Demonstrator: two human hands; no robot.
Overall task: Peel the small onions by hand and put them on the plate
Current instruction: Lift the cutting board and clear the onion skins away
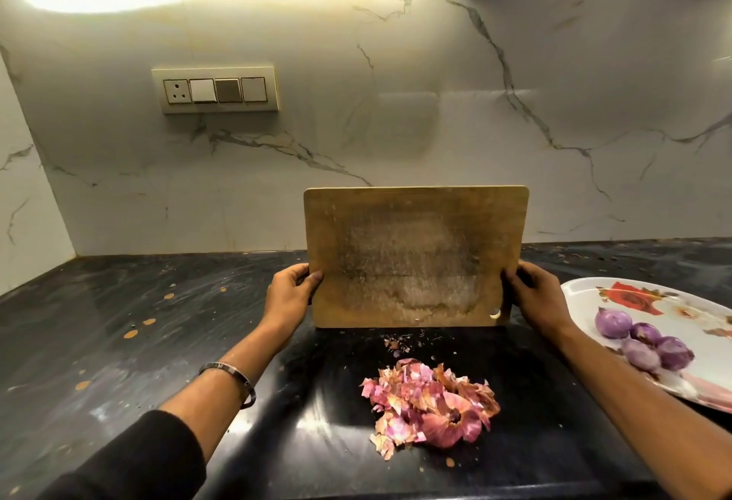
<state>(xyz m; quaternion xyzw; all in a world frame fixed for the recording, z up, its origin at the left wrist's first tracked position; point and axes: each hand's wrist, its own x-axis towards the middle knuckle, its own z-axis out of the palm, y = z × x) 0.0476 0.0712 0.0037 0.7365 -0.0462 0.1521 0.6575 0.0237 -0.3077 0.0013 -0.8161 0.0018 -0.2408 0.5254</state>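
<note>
A: Status of onions?

B: Four peeled onions (643, 341) are logged on the plate (586, 293), at the right, grouped and touching. No unpeeled ones are seen.

A: Waste?

B: A heap of skins (431, 400) is noted on the dark counter (119, 321), below the board.

A: Hands?

B: A wooden cutting board (412, 254) is held upright, gripped at its lower sides by the left hand (291, 293) and right hand (534, 297).

A: Remaining?

B: Peeling is judged finished; only skin disposal seems left.
</note>
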